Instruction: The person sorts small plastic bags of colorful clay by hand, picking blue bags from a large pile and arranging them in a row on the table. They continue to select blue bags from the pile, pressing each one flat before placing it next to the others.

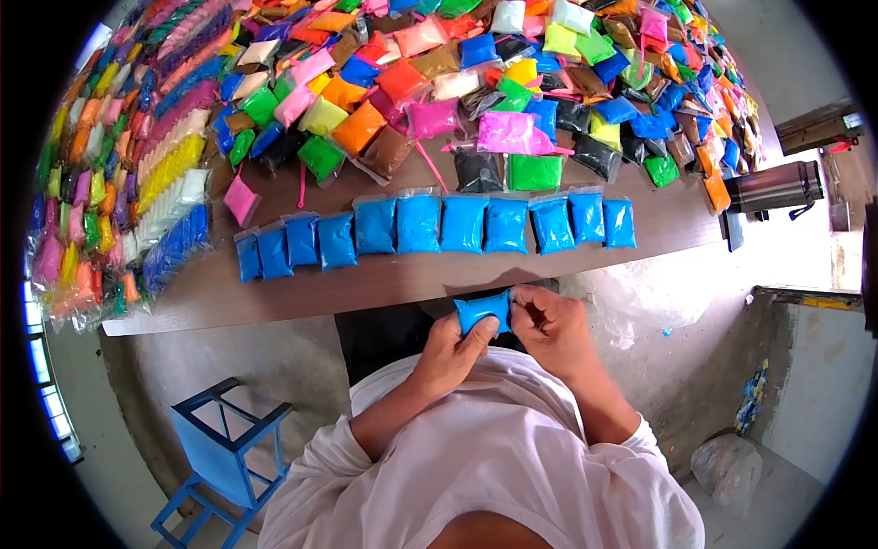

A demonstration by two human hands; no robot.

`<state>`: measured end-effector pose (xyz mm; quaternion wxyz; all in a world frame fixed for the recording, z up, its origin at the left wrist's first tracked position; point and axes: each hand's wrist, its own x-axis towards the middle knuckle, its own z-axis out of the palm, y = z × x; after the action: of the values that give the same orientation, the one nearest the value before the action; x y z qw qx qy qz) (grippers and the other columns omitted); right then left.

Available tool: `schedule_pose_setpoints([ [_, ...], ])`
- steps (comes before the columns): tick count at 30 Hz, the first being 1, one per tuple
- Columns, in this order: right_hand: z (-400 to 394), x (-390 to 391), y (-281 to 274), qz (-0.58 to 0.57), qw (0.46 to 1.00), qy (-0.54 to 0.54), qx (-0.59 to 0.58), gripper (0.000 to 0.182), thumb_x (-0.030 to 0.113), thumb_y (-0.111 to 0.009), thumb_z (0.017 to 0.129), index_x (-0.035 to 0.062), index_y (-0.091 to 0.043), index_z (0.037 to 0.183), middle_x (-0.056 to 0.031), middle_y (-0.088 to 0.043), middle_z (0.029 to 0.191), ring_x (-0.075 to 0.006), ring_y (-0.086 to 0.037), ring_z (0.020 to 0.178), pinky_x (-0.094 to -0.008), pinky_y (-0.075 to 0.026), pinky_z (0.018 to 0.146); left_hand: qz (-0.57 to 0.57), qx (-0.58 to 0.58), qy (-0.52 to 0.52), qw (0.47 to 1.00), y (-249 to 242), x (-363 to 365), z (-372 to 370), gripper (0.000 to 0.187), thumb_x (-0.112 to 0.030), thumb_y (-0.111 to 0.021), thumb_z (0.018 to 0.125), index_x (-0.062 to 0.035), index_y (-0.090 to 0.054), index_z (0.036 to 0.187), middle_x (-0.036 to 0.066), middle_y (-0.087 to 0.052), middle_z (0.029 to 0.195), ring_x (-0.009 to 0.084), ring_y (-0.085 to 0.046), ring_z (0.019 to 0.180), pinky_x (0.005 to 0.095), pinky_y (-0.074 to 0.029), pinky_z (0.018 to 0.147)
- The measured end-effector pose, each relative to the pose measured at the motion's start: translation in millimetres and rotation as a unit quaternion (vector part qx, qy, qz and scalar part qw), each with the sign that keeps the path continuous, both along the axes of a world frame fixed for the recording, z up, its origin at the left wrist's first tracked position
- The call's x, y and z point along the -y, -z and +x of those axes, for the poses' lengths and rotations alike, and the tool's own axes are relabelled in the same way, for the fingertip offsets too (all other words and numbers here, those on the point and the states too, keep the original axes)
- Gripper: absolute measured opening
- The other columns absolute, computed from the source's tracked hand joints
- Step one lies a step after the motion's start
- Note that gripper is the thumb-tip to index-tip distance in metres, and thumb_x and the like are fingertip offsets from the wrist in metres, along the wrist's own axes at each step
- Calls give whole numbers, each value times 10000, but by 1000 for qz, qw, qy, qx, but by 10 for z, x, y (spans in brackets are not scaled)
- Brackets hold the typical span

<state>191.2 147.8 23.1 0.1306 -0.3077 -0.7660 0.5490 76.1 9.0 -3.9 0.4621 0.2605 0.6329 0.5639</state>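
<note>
Both my hands hold one small blue packet (481, 311) close to my chest, below the table's front edge. My left hand (450, 352) grips its lower left side with the thumb on top. My right hand (547, 325) pinches its right end. On the brown table (384, 279) in front of me lies a row of several similar blue packets (439, 229), side by side along the near edge. Behind that row spreads a large pile of mixed coloured packets (476, 82), in pink, green, orange, black, yellow and blue.
Sorted stacks of coloured packets (119, 192) line the table's left end. A steel thermos (773, 188) lies at the right end. A blue stool (224, 448) stands on the floor at lower left. Plastic bags (727, 467) sit on the floor at right.
</note>
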Motion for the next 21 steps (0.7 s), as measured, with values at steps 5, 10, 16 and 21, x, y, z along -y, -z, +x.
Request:
schedule_pose_setpoints([
  [5,72,-48,119,-106,994,-1,-19,140,-43,-562,910,-43,-653,1017,2,-629,757,-38,-566,639,-196,-458,542,-23,-12,31,999,-30,19,-25,356,-339,-552,1016,-18,-627,882,16,-581,678,87,-531,642,267,-435,584],
  [10,55,-137,-102,-259,965,27,8,125,-16,-583,892,-52,-647,994,-21,-636,784,-52,-553,627,-211,-457,550,-19,-28,39,999,-37,5,-11,391,-373,-548,1013,-20,-611,856,15,-577,674,91,-530,640,270,-433,583],
  [16,51,-44,-48,-229,972,36,-39,115,-1,-583,905,-49,-648,988,-7,-629,765,-46,-543,617,-206,-455,551,-19,-12,29,999,-25,-6,-4,413,-391,-547,1010,-16,-599,846,20,-575,671,95,-531,637,276,-440,589],
  [21,59,-80,38,-61,998,-11,-28,80,-6,-651,825,-26,-628,899,-34,-525,615,-47,-449,577,-228,-419,530,-9,-26,22,999,4,25,-2,399,-380,-560,1005,-12,-599,857,26,-577,674,97,-529,631,278,-443,586],
])
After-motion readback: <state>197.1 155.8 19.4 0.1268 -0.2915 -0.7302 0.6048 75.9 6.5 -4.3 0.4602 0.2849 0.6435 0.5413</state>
